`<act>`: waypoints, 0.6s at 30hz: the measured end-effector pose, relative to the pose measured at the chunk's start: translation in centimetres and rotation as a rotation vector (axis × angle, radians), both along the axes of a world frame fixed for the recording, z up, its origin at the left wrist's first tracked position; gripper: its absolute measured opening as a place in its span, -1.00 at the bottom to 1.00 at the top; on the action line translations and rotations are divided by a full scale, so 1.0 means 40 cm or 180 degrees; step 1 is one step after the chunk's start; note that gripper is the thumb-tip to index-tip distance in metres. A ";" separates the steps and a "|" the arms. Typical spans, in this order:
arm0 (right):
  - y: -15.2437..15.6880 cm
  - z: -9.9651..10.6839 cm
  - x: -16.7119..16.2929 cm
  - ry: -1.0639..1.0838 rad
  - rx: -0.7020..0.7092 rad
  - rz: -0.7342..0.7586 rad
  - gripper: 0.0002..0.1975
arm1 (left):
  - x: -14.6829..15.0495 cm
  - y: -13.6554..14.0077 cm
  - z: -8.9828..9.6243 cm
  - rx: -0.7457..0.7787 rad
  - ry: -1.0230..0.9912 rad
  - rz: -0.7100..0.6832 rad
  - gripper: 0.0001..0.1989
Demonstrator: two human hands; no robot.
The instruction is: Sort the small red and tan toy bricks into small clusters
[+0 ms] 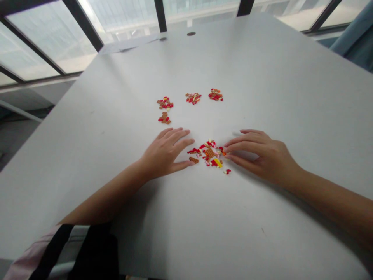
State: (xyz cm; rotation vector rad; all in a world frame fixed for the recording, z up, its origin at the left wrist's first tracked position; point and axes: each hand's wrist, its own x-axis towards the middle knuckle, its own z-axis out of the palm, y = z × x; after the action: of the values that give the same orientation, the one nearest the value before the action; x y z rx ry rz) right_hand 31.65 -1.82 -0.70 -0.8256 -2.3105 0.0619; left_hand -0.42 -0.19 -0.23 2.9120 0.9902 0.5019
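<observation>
A loose pile of small toy building bricks (210, 153) in red, brown, white and pink lies on the table between my hands. My left hand (169, 149) rests at its left side, fingers spread and holding nothing; the thumb tip is by a brown brick (194, 160). On the right, my right hand (259, 153) has its fingers stretched out, and its fingertips reach the small red and orange bricks (223, 151) at the pile's edge. A yellow brick (218, 163) stands out at the pile's front. A small red and white piece (227, 171) lies apart, nearer to me.
Farther back on the white table (186, 217) are several small brick clusters: a red-brown one (165, 103), a brown one (164, 118), a mixed one (193, 98) and a red one (215, 94). Windows stand behind the table, with a blue curtain (355, 39) at right.
</observation>
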 end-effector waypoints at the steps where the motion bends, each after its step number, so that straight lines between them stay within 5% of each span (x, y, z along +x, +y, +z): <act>1: 0.000 0.000 0.001 -0.0043 -0.0004 0.0042 -0.95 | 0.000 0.000 -0.001 0.0026 -0.0006 -0.0005 -0.45; 11: -0.003 -0.005 0.005 -0.0104 -0.0136 0.0065 -0.90 | -0.005 -0.002 0.004 0.0169 -0.0263 -0.0157 -0.59; 18: -0.001 0.004 0.002 -0.0066 -0.0063 0.0159 -0.92 | 0.005 -0.015 0.024 0.0563 -0.0783 -0.0095 -0.92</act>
State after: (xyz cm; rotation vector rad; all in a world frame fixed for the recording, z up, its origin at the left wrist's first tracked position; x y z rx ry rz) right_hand 31.73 -1.87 -0.56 -0.7817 -2.3536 0.0986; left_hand -0.21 -0.81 0.74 2.9109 0.9102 0.9643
